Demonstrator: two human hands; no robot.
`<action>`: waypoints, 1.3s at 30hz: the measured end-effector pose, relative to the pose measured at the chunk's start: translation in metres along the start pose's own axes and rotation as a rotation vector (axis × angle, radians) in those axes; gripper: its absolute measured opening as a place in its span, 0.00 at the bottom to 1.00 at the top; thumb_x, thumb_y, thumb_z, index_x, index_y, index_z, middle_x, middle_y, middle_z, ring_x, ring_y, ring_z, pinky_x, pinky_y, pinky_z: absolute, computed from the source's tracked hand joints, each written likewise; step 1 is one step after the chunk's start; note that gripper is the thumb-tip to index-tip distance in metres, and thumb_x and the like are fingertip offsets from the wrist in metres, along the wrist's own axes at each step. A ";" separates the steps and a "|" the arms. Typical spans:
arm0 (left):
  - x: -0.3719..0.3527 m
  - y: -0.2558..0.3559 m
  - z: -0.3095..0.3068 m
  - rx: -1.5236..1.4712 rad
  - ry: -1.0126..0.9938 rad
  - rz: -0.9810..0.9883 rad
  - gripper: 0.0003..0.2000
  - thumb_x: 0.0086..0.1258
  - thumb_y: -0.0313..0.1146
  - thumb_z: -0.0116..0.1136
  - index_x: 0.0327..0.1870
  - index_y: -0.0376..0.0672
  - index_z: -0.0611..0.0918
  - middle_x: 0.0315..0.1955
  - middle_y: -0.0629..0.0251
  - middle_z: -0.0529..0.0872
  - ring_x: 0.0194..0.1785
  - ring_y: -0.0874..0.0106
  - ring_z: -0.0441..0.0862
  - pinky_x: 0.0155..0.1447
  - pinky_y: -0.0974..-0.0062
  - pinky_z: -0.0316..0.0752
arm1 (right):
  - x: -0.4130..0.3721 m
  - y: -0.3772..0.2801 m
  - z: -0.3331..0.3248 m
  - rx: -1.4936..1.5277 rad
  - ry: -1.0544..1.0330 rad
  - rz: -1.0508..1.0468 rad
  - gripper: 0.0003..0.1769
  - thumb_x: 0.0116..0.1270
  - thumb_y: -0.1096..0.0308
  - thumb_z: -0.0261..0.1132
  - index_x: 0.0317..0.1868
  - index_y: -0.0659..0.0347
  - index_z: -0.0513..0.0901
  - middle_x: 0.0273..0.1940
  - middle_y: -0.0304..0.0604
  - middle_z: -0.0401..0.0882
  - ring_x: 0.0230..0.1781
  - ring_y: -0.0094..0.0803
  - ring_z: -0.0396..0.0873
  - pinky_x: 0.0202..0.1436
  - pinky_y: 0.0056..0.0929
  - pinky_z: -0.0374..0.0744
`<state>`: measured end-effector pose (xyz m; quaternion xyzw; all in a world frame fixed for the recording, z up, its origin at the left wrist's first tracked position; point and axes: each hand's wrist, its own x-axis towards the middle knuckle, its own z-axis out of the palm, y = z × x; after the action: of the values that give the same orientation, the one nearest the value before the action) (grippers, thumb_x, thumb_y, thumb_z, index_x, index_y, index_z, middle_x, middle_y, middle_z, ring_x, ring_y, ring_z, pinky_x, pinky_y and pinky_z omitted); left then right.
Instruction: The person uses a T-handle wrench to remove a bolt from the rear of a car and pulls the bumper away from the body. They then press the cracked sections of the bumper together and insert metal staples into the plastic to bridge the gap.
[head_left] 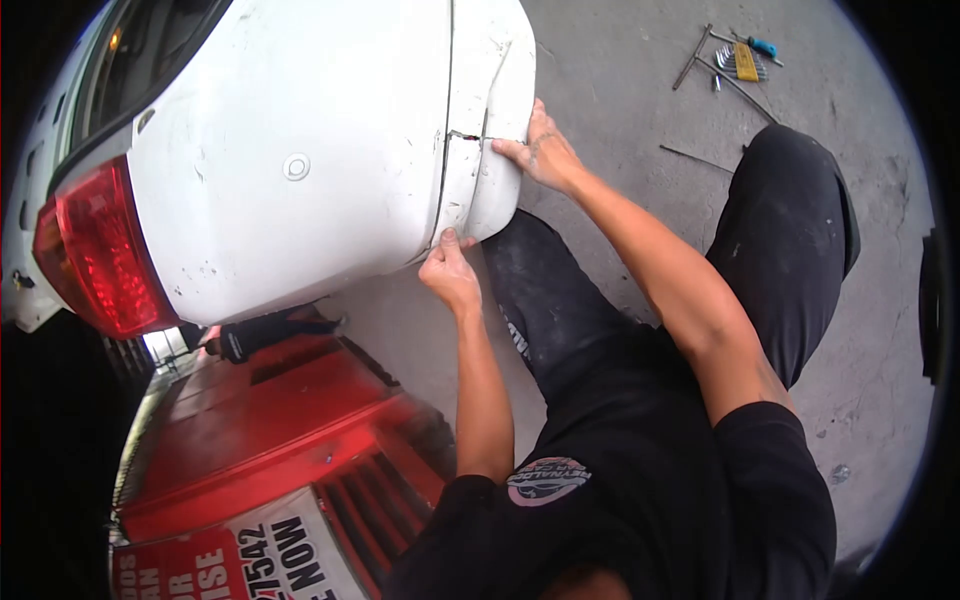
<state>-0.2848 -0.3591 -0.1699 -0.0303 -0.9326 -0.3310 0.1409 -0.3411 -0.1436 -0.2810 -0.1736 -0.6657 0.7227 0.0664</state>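
A white car bumper (300,130) fills the upper left, scuffed, with a dark seam and a small crack near its right end. My right hand (542,150) grips the bumper's right edge, its thumb on the outer face and its fingers round the edge. Lower down, my left hand (452,272) pinches the bumper's bottom corner beside the seam, fingers bent together. A red tail light (105,245) sits to the left of the bumper.
Tools lie on the grey floor (620,60) at the upper right: a hex key set (742,62), a blue-handled screwdriver (763,47) and metal bars. Below the car are a red structure (270,400), a banner (290,550) and another person (265,335). My knees flank the work area.
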 end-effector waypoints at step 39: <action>-0.009 0.042 0.047 -1.237 -0.146 -0.577 0.44 0.81 0.71 0.37 0.69 0.27 0.67 0.60 0.47 0.85 0.65 0.50 0.84 0.62 0.54 0.86 | 0.005 -0.118 -0.041 0.037 -0.198 -0.028 0.28 0.67 0.53 0.80 0.49 0.72 0.84 0.41 0.51 0.90 0.39 0.33 0.91 0.46 0.30 0.91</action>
<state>-0.2817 -0.2964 -0.1815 0.1225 -0.5500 -0.8240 -0.0593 -0.3480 -0.0914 -0.1681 -0.0907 -0.6580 0.7474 0.0135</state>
